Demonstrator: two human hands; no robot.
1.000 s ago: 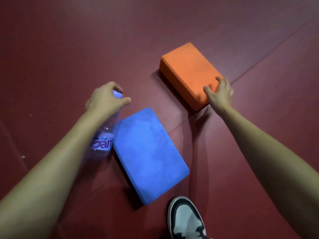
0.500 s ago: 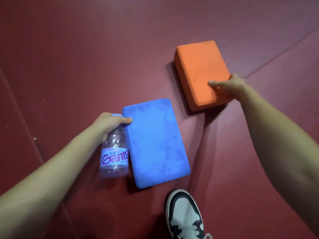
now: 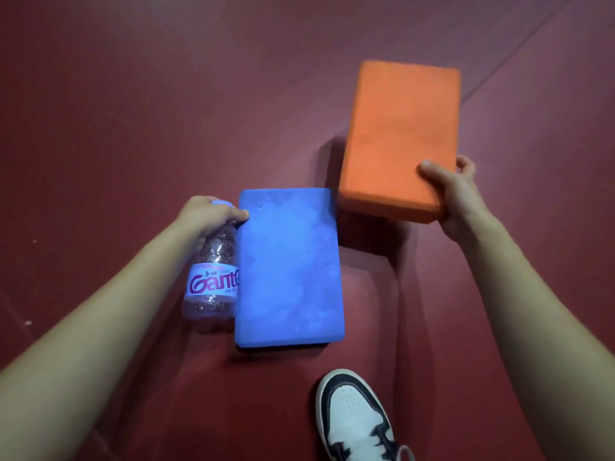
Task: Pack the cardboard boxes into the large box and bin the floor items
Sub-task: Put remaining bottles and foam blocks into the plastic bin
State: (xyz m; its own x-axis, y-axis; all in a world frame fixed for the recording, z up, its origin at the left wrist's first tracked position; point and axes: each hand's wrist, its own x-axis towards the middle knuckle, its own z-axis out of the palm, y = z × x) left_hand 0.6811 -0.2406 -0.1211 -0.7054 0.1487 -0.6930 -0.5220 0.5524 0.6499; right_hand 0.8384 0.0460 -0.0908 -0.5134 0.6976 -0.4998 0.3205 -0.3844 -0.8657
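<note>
Reaching down over the dark red floor [image 3: 133,111], I have my left forearm [image 3: 100,321] coming in from the lower left and my right forearm [image 3: 532,311] from the lower right. The orange block [image 3: 399,134], a plain matte foam slab, is raised and tilted above the floor with its shadow under it. My right hand [image 3: 456,197] grips its near right corner, thumb on top and fingers curled behind the edge. The blue block [image 3: 289,267], same shape with a mottled face, lies flat between my arms, just beside the orange one. Against its left edge is a clear plastic bottle [image 3: 213,277] with a white and red label. My left hand [image 3: 206,216] is curled round the bottle's neck below the pale blue cap [image 3: 221,203], one fingertip touching the blue block's corner. My black and white shoe [image 3: 352,414] stands near the bottom edge.
</note>
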